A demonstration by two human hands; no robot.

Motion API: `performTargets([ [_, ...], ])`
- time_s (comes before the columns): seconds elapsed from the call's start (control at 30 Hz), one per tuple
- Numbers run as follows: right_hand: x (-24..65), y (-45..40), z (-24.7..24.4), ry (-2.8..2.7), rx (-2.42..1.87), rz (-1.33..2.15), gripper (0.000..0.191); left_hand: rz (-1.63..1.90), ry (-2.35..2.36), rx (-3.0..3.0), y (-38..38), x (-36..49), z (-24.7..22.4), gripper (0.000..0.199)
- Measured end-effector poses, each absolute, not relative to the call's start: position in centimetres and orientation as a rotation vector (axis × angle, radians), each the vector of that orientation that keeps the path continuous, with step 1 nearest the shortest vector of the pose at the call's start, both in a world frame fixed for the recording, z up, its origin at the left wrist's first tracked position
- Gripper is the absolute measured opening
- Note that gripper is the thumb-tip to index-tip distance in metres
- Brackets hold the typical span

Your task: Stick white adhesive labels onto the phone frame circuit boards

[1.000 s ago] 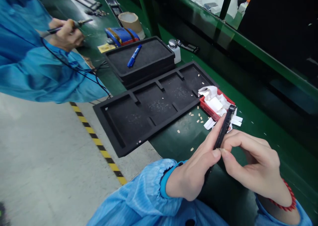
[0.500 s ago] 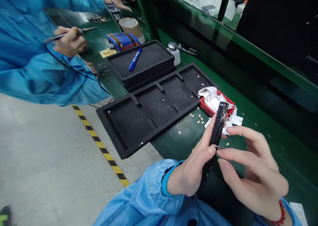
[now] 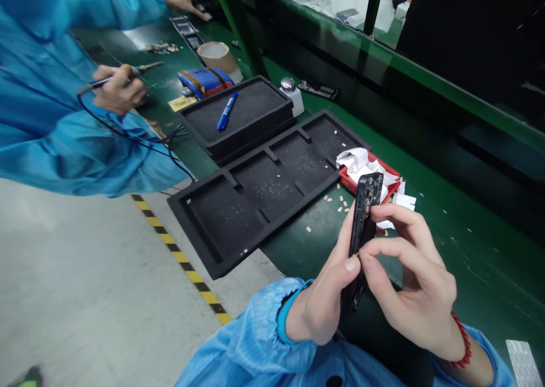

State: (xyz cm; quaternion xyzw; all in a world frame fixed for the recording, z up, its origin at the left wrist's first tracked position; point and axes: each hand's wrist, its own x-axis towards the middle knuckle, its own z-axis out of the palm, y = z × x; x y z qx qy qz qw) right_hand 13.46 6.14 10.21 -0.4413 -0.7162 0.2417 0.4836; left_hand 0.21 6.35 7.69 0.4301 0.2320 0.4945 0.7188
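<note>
Phone (image 3: 361,228): near-upright at four o'clock, clasped in your left hand (image 3: 323,296).
Right hand (image 3: 419,293): fingertips pinched narrow at its edge; contents, cannot tell.
Edge work: seemingly delicate.
Next touch: probably needs steady support.

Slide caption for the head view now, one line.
Left hand holds a black device; right hand touches its edge.

Four o'clock from centre, the pinched fingers (image 3: 389,247) of the right hand (image 3: 415,287) meet at the black device (image 3: 361,219); anything between them is too small to tell. The left hand (image 3: 323,299) hides part of that device. At three, white paper (image 3: 356,161) covers a red tray's (image 3: 348,184) inside. At ten, the co-worker (image 3: 51,126) is cut off. At eight, a blurred dark-and-green shape (image 3: 29,379) leaves the frame.
</note>
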Motion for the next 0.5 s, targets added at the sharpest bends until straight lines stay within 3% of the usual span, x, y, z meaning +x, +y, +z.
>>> performTargets([
  [0.33, 13.3, 5.8, 9.8, -1.688, -1.112, 0.640, 0.012, 1.086, 0.561, 0.901, 6.3, 1.1, 8.7, 0.061],
  [0.5, 13.2, 5.5, 9.9, -1.686, -1.132, 0.682, 0.017, 0.958, 0.459, 0.773, 6.5, 0.1, 7.3, 0.074],
])
